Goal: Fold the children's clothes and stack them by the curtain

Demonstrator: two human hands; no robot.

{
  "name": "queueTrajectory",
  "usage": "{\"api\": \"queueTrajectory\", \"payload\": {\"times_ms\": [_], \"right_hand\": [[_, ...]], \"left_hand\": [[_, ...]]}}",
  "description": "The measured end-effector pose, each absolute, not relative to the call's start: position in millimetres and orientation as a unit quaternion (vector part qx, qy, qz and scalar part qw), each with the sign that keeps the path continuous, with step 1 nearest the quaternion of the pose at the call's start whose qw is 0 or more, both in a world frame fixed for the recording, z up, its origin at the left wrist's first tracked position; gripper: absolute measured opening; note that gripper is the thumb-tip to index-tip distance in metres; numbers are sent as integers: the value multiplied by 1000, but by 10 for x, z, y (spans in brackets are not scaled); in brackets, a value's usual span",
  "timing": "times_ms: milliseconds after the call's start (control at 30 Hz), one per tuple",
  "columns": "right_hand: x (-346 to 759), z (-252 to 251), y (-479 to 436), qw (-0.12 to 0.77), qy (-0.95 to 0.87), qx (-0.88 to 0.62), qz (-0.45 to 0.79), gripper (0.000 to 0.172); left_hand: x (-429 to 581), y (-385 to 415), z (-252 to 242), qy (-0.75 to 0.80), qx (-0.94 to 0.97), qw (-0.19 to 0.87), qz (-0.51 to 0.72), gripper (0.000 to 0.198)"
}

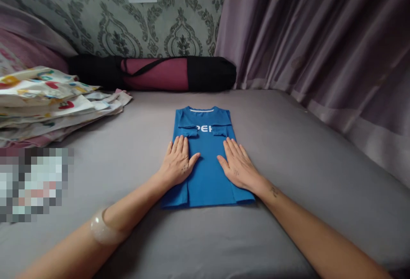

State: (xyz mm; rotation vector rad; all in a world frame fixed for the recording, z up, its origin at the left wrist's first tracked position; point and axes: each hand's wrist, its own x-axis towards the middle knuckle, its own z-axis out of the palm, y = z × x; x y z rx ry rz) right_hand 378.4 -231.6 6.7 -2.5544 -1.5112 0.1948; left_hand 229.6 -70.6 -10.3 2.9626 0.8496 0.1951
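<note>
Your left hand (177,161) and right hand (238,164) rest released and palm down, one on each side panel of the blue shirt (209,172), with fingers stretched toward its collar (201,110) and thumbs pointing inward at each other. That shirt lies flat on the grey-covered bed (314,176), around the middle between its left and right sides, collar toward the far edge and hem toward you. Its sides are turned in over the front, and its sleeves are doubled back across the chest, with the cuffs just ahead of your fingers, partly covering the white lettering (203,129). You have a pale bangle (107,228) around your left forearm. Along the bed's far edge, against the patterned wall (134,36), lies a long black and maroon bag (156,74) with a black strap across it. Toward the far left corner you have a heap of printed cloth (48,100), well apart from the shirt; nearer you on that side, a pixelated patch hides what lies there. Purple curtains (307,27) hang along the bed's right edge.
</note>
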Motion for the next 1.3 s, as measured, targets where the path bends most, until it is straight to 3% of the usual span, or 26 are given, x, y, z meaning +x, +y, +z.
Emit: {"api": "queueTrajectory", "payload": {"times_ms": [267, 533, 800, 967, 1167, 1300], "right_hand": [[3654, 262, -2573, 105, -532, -829, 134, 71], [3335, 179, -2932, 101, -607, -788, 34, 64], [3360, 202, -2922, 84, -614, -784, 47, 63], [3327, 320, -3022, 75, -660, -744, 73, 52], [3292, 422, -3044, 78, -699, -706, 82, 46], [3304, 455, -2888, 75, -707, -698, 91, 52]], "left_hand": [[2025, -772, 123, 269, 959, 87, 0, 73], [1441, -1081, 131, 102, 991, 79, 31, 73], [1415, -1061, 146, 66, 993, 85, 47, 83], [1379, -1053, 240, 40, 991, 101, 77, 65], [1432, -1077, 227, -33, 995, 50, 79, 44], [1460, -1119, 203, -38, 996, 61, 60, 60]]}}
